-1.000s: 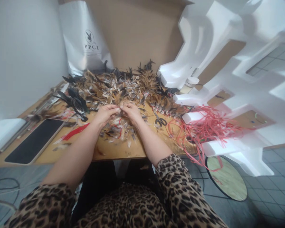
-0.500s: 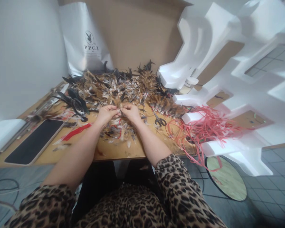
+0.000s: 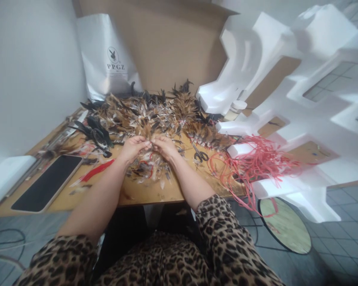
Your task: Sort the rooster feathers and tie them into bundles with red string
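Note:
My left hand [image 3: 134, 147] and my right hand [image 3: 164, 147] meet over the table, fingertips pinched together. Between them they grip the base of a small brown feather bunch [image 3: 147, 131], whose tips fan out away from me. Just how the quills lie in my fingers is too small to see. A heap of brown, white and black feathers [image 3: 125, 113] spreads behind my hands. Below my wrists are loose pale feathers [image 3: 158, 174] with bits of red string among them. Dark-handled scissors [image 3: 201, 155] lie to the right of my right hand.
Tangled red ribbon strips [image 3: 256, 163] hang over white foam packing [image 3: 316, 119] on the right. At left lie a phone [image 3: 47, 182], a white box [image 3: 10, 178] and red strands [image 3: 98, 171]. A silver bag [image 3: 107, 59] stands behind. A lidded jar [image 3: 235, 109] is at back right.
The view has shifted, so the scene sits slightly lower. My hands stay pinched together at nearly the same spot, and the brown feathers in them now show more fanned out.

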Available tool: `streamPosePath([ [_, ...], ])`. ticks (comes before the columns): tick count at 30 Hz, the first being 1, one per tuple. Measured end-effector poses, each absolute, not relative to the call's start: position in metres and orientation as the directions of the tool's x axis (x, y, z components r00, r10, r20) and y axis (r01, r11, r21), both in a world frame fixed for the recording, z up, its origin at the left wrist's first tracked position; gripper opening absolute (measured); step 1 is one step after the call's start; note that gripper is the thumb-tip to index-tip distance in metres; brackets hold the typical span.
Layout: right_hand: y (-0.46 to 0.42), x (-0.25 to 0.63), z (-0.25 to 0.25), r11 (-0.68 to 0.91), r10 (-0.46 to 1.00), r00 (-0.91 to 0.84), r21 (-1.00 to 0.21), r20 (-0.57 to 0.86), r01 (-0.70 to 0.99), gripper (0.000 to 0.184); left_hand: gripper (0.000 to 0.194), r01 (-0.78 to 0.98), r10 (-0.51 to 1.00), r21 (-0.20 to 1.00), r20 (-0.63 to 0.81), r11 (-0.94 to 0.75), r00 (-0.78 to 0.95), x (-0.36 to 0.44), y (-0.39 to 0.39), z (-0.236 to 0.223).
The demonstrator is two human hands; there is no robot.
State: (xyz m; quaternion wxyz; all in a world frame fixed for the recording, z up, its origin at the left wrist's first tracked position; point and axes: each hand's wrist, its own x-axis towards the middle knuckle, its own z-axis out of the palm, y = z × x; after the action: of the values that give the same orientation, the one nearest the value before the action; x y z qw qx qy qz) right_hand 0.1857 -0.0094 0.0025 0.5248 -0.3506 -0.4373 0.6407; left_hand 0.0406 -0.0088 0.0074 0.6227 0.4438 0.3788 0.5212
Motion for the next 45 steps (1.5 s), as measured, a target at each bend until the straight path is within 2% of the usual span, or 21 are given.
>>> streamPosePath([
  [5,-0.01,0.181,0.003,0.13,0.991,0.04,-0.987,0.126,-0.096,0.023,0.024,-0.181,0.995,0.981,0.08,-0.068,0.057,0.046,-0.008,0.009],
  [8,-0.008,0.181,0.002,0.173,0.981,0.075,-0.983,0.178,0.065,0.016,0.021,-0.132,0.994,0.987,0.102,-0.097,0.035,0.047,-0.006,0.006],
  [11,-0.006,0.182,-0.001,0.177,0.981,0.06,-0.975,0.187,0.137,0.013,0.017,-0.09,0.988,0.985,0.151,-0.147,0.033,0.047,-0.005,0.003],
  [15,-0.006,0.183,-0.001,0.124,0.99,0.058,-0.992,0.126,0.031,0.01,0.017,-0.09,0.99,0.987,0.134,-0.13,0.041,0.048,-0.006,0.003],
  [19,-0.008,0.185,0.003,0.0,0.998,-0.054,-0.975,0.013,-0.224,0.015,0.023,-0.257,0.994,0.966,0.001,0.027,0.109,0.046,-0.008,0.005],
  [22,-0.01,0.187,0.006,-0.037,0.978,-0.204,-0.937,0.036,-0.347,0.021,0.026,-0.399,0.973,0.898,-0.113,0.186,0.2,0.04,-0.007,0.006],
  [25,-0.01,0.189,0.007,-0.033,0.967,-0.247,-0.929,0.064,-0.369,0.023,0.025,-0.438,0.952,0.861,-0.152,0.26,0.266,0.037,-0.006,0.004],
  [28,-0.009,0.189,0.006,-0.034,0.978,-0.206,-0.936,0.042,-0.352,0.024,0.026,-0.41,0.962,0.886,-0.119,0.214,0.246,0.037,-0.004,0.002],
  [32,-0.009,0.187,0.005,-0.038,0.994,-0.112,-0.958,-0.006,-0.283,0.027,0.028,-0.276,0.993,0.96,-0.019,0.052,0.12,0.041,-0.004,0.003],
  [36,-0.011,0.183,0.006,0.011,0.998,-0.058,-0.974,0.025,-0.226,0.03,0.025,-0.158,0.996,0.986,0.061,-0.051,0.058,0.044,-0.004,0.003],
  [40,-0.011,0.183,0.005,0.047,0.999,-0.01,-0.975,0.05,-0.219,0.028,0.026,-0.142,0.994,0.988,0.065,-0.053,0.085,0.045,-0.005,0.003],
  [45,-0.008,0.184,0.002,-0.066,0.994,-0.105,-0.924,-0.028,-0.376,0.026,0.032,-0.264,0.992,0.964,-0.01,0.043,0.123,0.042,-0.007,0.004],
])
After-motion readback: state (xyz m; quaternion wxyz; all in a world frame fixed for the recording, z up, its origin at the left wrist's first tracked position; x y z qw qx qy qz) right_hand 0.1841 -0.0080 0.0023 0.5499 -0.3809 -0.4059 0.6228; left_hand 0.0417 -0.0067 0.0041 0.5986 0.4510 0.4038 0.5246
